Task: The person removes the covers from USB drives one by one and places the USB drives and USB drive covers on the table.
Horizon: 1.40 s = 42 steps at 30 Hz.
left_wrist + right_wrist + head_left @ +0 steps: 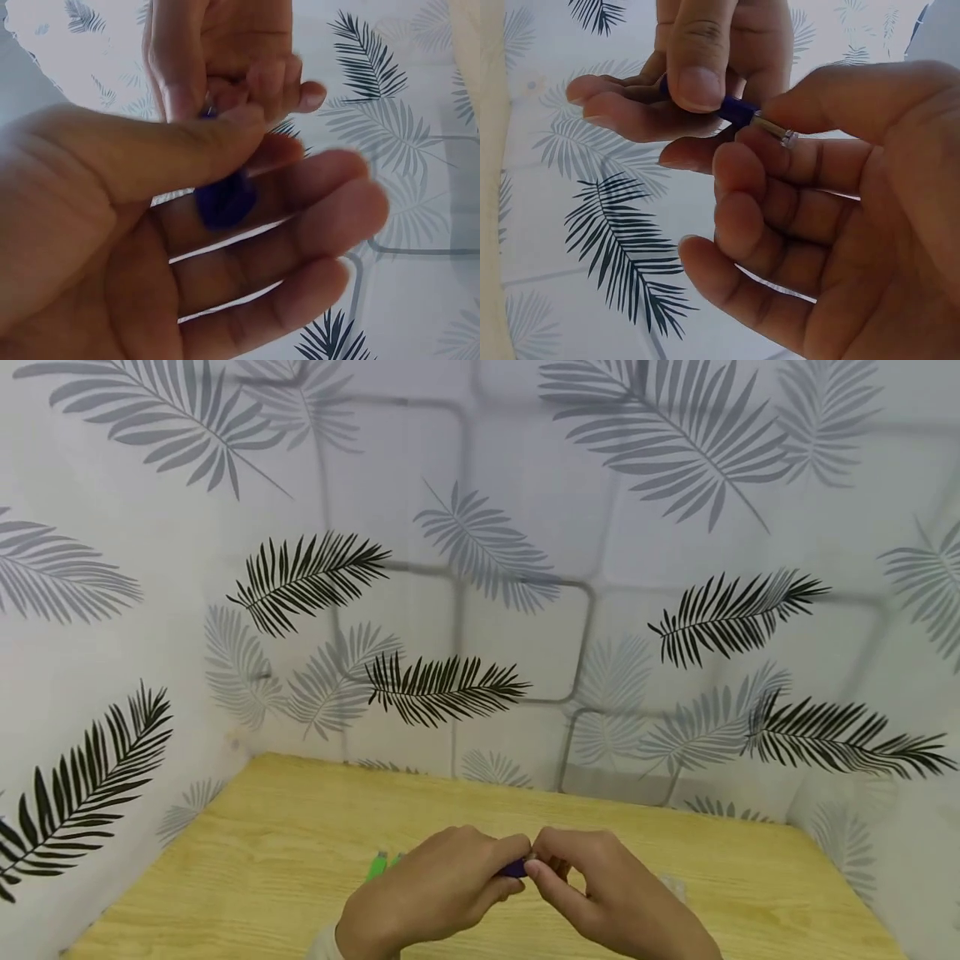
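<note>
A small dark blue piece with a short metal shaft and a silvery tip is held between both hands. My left hand pinches its blue body between thumb and fingers; in the left wrist view the rounded blue end shows below the thumb, over the spread fingers. At the metal end, my right hand pinches the shaft between thumb and index finger, its other fingers curled below. Both hands meet above the wooden table, fingertips close together. Part of the blue body is hidden under the left thumb.
Two small green objects with grey ends lie on the wood-grain table, partly behind the left hand. A pale, see-through item shows beside the right wrist. Light walls with leaf patterns enclose the table at the back and sides.
</note>
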Tool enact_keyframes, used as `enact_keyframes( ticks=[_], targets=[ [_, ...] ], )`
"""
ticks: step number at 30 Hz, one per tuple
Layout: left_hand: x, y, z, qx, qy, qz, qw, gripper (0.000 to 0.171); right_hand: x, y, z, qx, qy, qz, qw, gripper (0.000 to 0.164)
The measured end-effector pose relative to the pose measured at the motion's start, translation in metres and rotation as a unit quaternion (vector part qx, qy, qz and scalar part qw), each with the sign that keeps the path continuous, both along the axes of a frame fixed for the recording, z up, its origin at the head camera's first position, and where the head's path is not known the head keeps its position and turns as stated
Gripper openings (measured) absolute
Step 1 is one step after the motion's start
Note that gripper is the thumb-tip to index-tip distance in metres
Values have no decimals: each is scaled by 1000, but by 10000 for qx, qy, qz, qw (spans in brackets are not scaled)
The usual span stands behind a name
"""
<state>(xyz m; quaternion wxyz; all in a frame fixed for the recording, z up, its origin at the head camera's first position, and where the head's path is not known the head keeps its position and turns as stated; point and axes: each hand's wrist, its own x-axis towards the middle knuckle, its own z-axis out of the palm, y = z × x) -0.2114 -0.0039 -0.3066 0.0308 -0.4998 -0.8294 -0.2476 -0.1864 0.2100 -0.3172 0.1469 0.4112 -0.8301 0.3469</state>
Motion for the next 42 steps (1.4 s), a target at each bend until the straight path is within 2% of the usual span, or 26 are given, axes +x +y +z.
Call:
enact_keyframes(
  ticks=[4,11,18,20,23,27,31,38,42],
  targets=[
    [0,-1,3,150,-55,-232,9996,15,1,-1,3,-22,-16,66,10000,17],
    [2,4,0,321,24,-50,9995,17,3,1,1,-241,115,-46,9996,17],
    [0,0,-5,162,-101,-447,9988,18,5,-1,-4,-115,-276,160,9994,18],
    [-1,1,-6,253,-140,-389,9988,17,5,-1,-2,-190,-231,70,9995,18],
    [0,6,-5,513,-48,-264,9983,16,4,1,2,-367,127,-8,9992,17],
    [1,11,-1,498,-8,-269,9984,14,3,4,4,-435,338,40,9985,19],
    [1,7,1,347,-189,-288,9988,14,4,1,6,-379,214,27,9990,22],
    [1,6,1,412,131,33,9991,16,2,-2,6,-447,475,-77,9978,17],
    [0,4,2,394,23,-126,9991,17,1,-3,3,-478,353,7,9982,19]
  ],
)
